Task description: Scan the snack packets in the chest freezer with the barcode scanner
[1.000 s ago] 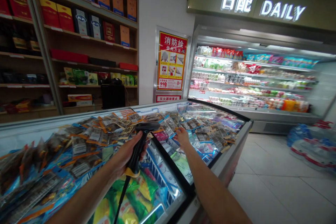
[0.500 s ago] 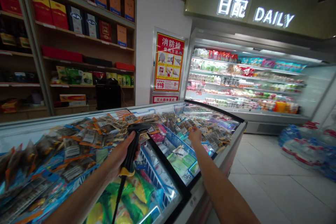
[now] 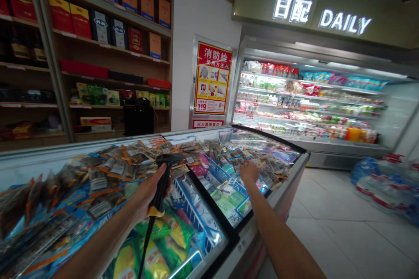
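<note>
My left hand (image 3: 147, 196) is wrapped around the handle of a black and yellow barcode scanner (image 3: 167, 159). Its head points away over the chest freezer, and a black cable (image 3: 146, 244) hangs from the grip. Farther along, my right hand (image 3: 250, 171) reaches over the freezer among brown snack packets (image 3: 266, 165). The right fingers are curled closed, and whatever they pinch is hidden or too small to name. Many orange-edged packets (image 3: 119, 168) cover the sliding glass to the left of the scanner.
The freezer's black-edged frame (image 3: 234, 237) crosses below my arms. Inside lie green and yellow bags (image 3: 175, 231) and a blue basket (image 3: 193, 218). Boxed shelves (image 3: 108, 48) stand behind at left, a lit refrigerated display (image 3: 304, 100) at back right. Bottled water packs (image 3: 379, 187) sit on the floor.
My right hand has shifted slightly right and down, its fingers now more curled. My left hand still holds the scanner over the freezer. The whole view has drifted a little.
</note>
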Demonstrator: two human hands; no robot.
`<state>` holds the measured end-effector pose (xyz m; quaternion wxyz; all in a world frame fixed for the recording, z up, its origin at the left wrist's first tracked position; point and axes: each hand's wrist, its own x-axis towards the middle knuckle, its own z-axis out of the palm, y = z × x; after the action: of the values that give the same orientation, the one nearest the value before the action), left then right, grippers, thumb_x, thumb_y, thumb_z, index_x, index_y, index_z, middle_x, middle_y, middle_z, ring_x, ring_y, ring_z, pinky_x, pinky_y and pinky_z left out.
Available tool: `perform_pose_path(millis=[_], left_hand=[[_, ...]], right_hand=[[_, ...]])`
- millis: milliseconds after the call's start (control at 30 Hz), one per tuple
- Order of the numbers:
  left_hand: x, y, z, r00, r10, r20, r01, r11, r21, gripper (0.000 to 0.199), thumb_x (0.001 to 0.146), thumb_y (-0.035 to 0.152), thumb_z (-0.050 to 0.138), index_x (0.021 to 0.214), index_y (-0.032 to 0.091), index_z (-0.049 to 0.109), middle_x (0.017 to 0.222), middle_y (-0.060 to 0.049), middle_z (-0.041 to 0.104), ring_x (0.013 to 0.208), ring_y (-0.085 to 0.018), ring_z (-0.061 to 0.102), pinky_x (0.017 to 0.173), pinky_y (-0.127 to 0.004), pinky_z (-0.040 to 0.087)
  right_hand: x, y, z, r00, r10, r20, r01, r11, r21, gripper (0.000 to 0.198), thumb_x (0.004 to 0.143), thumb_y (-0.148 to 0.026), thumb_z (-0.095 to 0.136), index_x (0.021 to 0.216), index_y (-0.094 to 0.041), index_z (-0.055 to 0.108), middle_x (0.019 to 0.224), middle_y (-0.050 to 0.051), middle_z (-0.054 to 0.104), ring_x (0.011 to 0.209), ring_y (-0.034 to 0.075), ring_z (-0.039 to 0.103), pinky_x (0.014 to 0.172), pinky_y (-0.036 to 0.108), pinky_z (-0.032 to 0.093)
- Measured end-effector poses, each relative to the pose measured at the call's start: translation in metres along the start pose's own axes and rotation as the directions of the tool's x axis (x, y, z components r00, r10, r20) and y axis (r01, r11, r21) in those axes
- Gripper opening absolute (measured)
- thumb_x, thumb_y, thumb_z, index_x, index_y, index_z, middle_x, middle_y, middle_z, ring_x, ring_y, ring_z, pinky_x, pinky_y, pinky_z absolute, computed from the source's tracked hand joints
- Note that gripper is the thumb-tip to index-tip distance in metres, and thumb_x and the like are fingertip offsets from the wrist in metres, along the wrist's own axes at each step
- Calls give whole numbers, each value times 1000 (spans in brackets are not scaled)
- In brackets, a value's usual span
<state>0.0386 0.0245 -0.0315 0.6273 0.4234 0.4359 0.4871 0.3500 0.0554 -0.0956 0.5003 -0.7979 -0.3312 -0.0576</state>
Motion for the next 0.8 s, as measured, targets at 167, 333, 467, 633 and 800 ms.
perform_pose_path(millis=[167,333,467,633,800], left_hand=[[2,4,-9,1000,-21,0,21,998,-57,28,76,43,51,76,15,54,49,1,53,37,-9,48,33,-18,38],[6,9,-21,999,-20,-34,19,999,-34,32,75,46,51,70,14,53,49,0,54,38,-9,48,35,-18,39],[8,10,-27,999,-15,-39,14,1000,-23,35,73,49,52,67,15,53,49,0,53,38,-8,47,35,-17,38],[10,9,-28,1000,-5,-9,5,1000,7,38,71,52,52,68,15,54,48,1,53,37,-8,45,32,-17,35],[15,4,-29,999,17,-34,-17,1000,-9,36,70,50,54,69,14,55,51,-1,55,40,-8,48,36,-18,39]], right_hand=[[-17,-29,7,985,-101,142,109,993,-49,29,71,-20,49,94,-12,65,101,15,62,102,28,52,86,38,37],[-52,-69,29,899,-222,377,242,970,-5,29,76,-28,49,95,-14,66,96,10,66,93,22,59,80,28,41],[-84,-100,43,812,-265,521,297,955,23,32,75,-43,49,86,-20,68,87,8,69,85,22,62,73,29,44],[-113,-125,53,759,-255,600,352,935,-49,53,70,-59,48,98,-18,64,103,14,63,101,29,54,81,41,40],[-124,-129,62,760,-234,606,376,919,-117,72,62,-64,52,113,-12,55,118,18,54,113,34,42,89,49,32]])
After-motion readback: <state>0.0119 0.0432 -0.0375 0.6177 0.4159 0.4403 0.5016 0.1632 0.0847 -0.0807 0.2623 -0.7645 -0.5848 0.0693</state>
